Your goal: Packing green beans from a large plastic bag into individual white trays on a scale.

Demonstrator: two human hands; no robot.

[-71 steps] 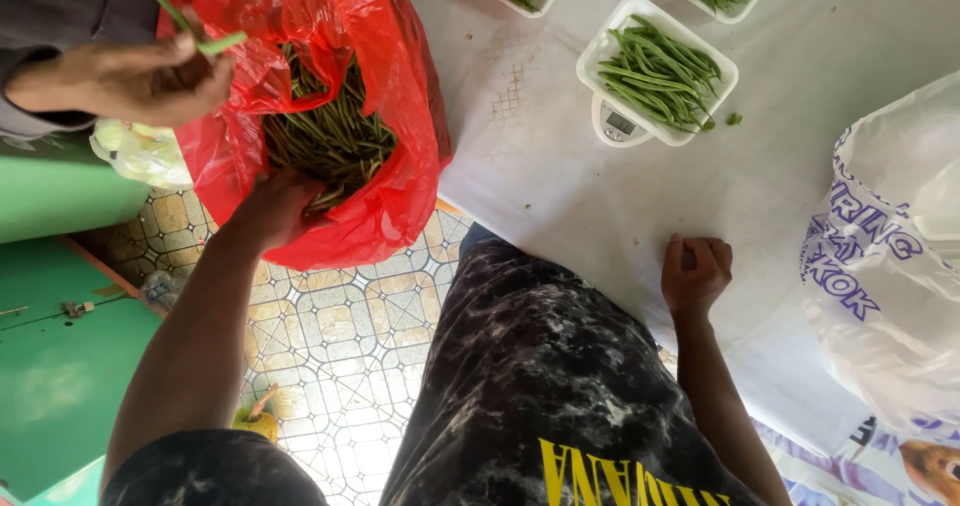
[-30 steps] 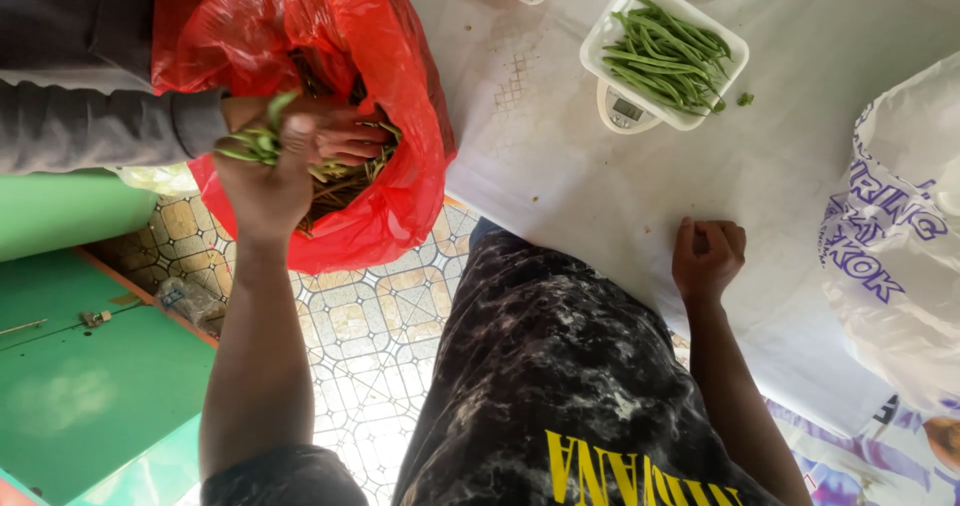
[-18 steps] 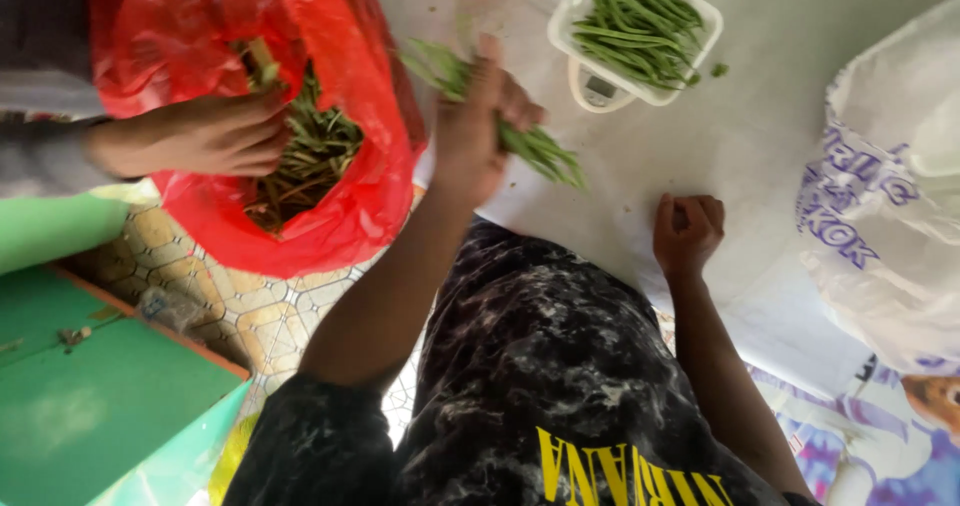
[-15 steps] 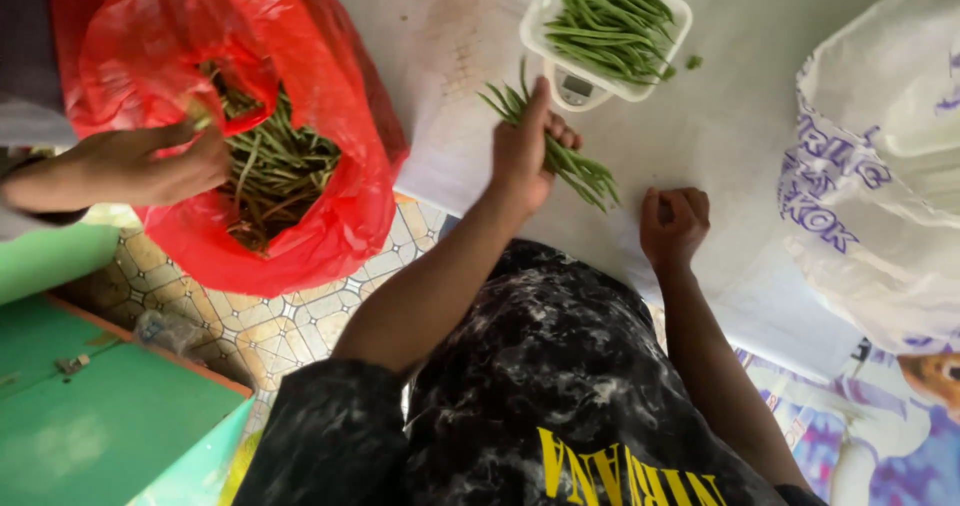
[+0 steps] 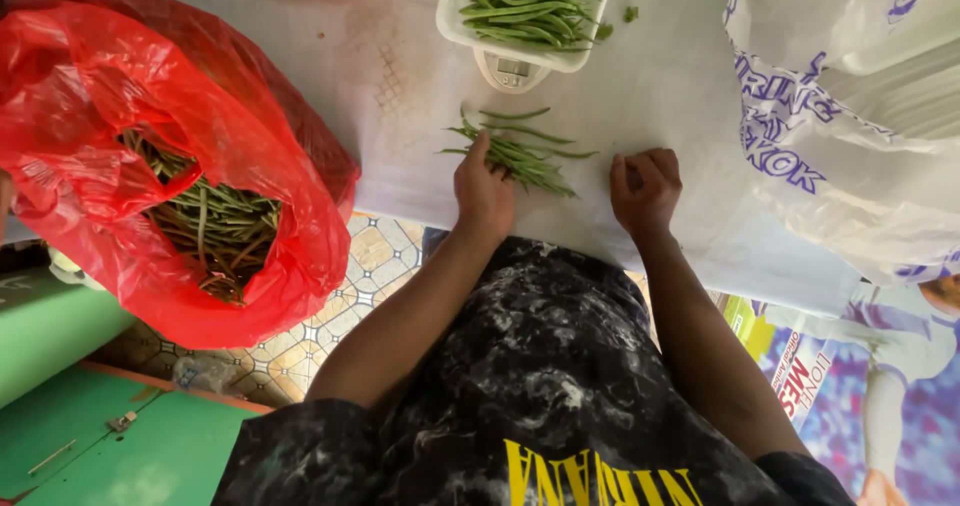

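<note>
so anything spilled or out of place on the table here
Only small things: a few green bean bits lie loose on the white table beside the tray on the scale, and a handful of beans sits loose under the left hand.

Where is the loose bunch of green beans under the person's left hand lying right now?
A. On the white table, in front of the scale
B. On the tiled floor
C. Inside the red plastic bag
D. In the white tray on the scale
A: the left hand rests on the bunch of green beans, which lies on the white table just in front of the scale, outside the white tray.
</note>
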